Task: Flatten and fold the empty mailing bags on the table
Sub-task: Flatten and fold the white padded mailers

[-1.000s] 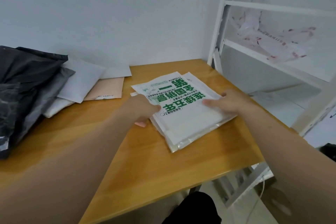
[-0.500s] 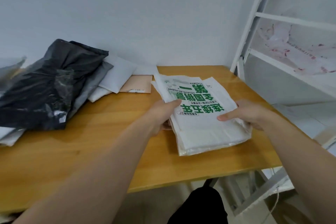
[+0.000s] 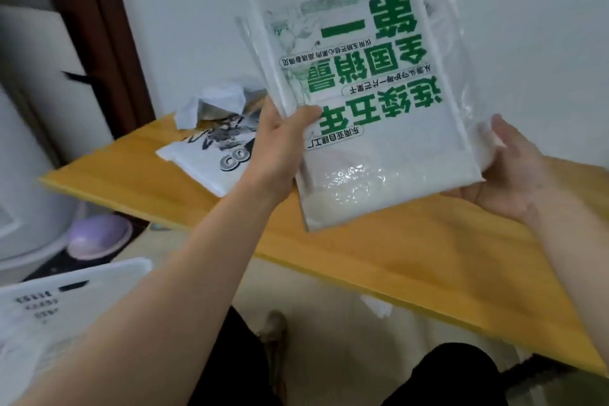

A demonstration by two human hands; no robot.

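Head view: both hands hold a stack of flattened white bags [image 3: 369, 128] with green print up in the air above the wooden table [image 3: 412, 257]. The left hand [image 3: 280, 142] grips the stack's left edge, thumb curled over the front and fingers behind. The right hand [image 3: 507, 171] cups the lower right corner, its fingers mostly hidden behind the plastic, so only a loose, half-open hold shows. A crumpled bag [image 3: 217, 138] lies on the far left end of the table, and a white bin [image 3: 66, 306] stands on the floor below.

The risk, as I judge it, is slip: the bags look slick and loosely layered, with edges fanned at the top, so the inner ones may slide out and unfold if the stack tilts or the right hand loosens
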